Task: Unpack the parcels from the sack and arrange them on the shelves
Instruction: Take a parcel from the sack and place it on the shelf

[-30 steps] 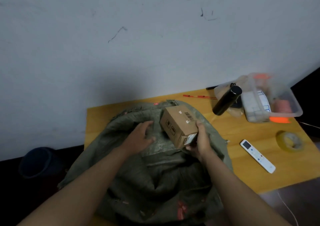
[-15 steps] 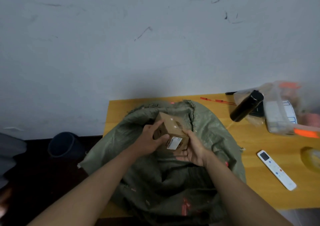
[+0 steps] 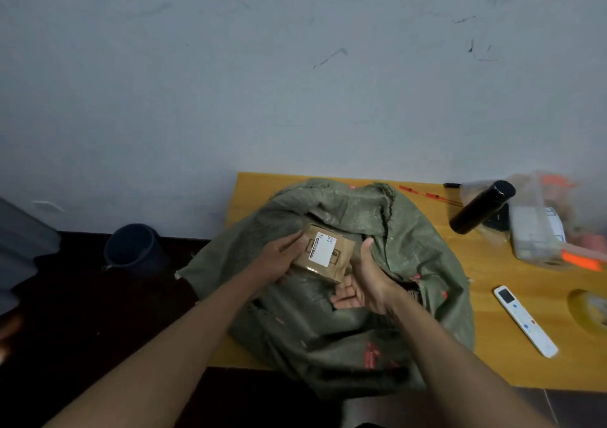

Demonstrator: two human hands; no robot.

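The right hand (image 3: 363, 283) is seen palm-up over the middle of the sack, its fingers relaxed and spread, with the thumb raised beside the right edge of the cardboard box (image 3: 323, 252); whether the fingers touch the box's underside cannot be told. The left hand (image 3: 279, 257) is closed on the box's left side, the thumb laid over its upper left corner. The box is thus held just above the sack (image 3: 345, 296), over its open upper part. A white label (image 3: 322, 250) is turned up toward the camera, and its long axis is seen running from the near edge of the table toward the far edge, tilted slightly right at the top. The box itself is tipped, its near edge lower than its far one.

The green woven sack is spread across the left half of the table (image 3: 512, 339) and hangs over the near edge. What lies inside it is hidden by its folds.

Toward the right edge, a white remote control (image 3: 525, 321) lies flat, and a roll of tape (image 3: 591, 309) is partly cut off by the frame. Farther back, a black bottle (image 3: 481, 207) is seen leaning against a clear plastic container (image 3: 538, 230), in which blurred white and orange items are held. Near the far edge, a red pen (image 3: 427, 194) lies on the table. On the floor beyond the table's left edge, a dark bin (image 3: 134, 247) stands against the wall (image 3: 295, 82).
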